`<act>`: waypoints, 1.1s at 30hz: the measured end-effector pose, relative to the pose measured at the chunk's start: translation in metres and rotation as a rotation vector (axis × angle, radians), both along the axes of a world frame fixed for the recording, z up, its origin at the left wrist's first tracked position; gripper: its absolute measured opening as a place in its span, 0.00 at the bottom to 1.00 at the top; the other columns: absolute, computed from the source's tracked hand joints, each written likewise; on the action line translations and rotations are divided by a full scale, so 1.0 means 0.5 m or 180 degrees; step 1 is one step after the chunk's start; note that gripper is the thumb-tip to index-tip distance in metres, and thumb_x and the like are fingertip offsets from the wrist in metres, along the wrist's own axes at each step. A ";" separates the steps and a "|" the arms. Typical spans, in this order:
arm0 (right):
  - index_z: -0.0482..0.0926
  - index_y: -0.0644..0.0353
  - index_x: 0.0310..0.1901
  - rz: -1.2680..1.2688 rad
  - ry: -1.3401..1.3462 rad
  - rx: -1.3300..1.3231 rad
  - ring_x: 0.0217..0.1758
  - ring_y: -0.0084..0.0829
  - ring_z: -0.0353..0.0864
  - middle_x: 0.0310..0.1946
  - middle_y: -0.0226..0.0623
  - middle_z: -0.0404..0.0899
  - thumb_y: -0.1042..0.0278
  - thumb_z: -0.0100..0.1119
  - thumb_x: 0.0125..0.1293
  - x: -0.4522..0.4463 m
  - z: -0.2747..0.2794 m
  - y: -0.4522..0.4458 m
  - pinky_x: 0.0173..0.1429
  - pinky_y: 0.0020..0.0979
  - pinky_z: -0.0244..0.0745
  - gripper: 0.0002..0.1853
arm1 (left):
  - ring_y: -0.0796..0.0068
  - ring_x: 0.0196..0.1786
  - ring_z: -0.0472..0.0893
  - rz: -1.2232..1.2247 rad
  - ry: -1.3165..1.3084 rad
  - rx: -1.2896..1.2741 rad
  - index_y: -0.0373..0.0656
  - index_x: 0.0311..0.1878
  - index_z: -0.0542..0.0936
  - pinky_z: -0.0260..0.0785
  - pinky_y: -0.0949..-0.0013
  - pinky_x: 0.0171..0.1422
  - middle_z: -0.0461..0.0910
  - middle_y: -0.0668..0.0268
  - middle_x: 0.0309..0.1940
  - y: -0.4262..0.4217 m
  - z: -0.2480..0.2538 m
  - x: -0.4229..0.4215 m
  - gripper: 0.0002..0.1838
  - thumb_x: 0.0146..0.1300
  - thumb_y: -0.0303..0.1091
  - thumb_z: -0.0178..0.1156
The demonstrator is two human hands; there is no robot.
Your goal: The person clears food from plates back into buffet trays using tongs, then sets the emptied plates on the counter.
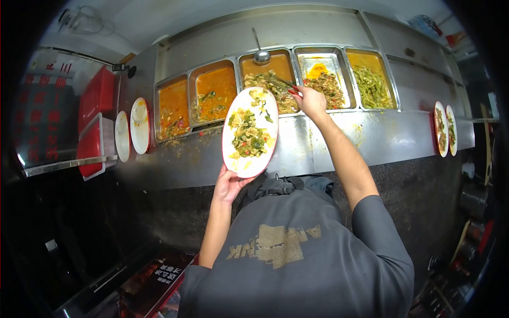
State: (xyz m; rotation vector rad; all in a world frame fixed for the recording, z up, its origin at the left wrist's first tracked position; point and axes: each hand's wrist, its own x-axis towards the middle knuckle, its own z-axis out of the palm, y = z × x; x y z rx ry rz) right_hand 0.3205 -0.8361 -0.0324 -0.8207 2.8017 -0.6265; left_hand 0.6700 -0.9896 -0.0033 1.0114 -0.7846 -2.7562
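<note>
My left hand (229,185) holds the lower end of a white oval plate (257,168) with a red rim, its fingers under the edge. Chopped greens and pale pieces (250,135) lie on that plate. My right hand (310,102) is closed round the red handle of a utensil (293,90), whose dark end reaches into the food of the middle tray (268,66). A metal ladle (261,56) rests in the same tray, farther back. Just right of my right hand is a tray of chopped food (324,87) with orange oil.
Two orange-sauce trays (214,82) (172,108) sit left, a green vegetable tray (373,85) right. Oval plates stand at the counter's left (140,124) and right (441,127). Red and white bins (95,143) are at far left.
</note>
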 end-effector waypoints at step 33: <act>0.78 0.60 0.61 0.1283 -0.2148 -0.0731 0.52 0.35 0.85 0.49 0.43 0.86 0.49 0.71 0.61 0.082 0.139 0.120 0.59 0.34 0.77 0.32 | 0.45 0.61 0.79 -0.0159 0.0072 -0.0277 0.45 0.75 0.56 0.82 0.43 0.56 0.69 0.47 0.67 -0.026 0.004 -0.051 0.39 0.57 0.18 0.47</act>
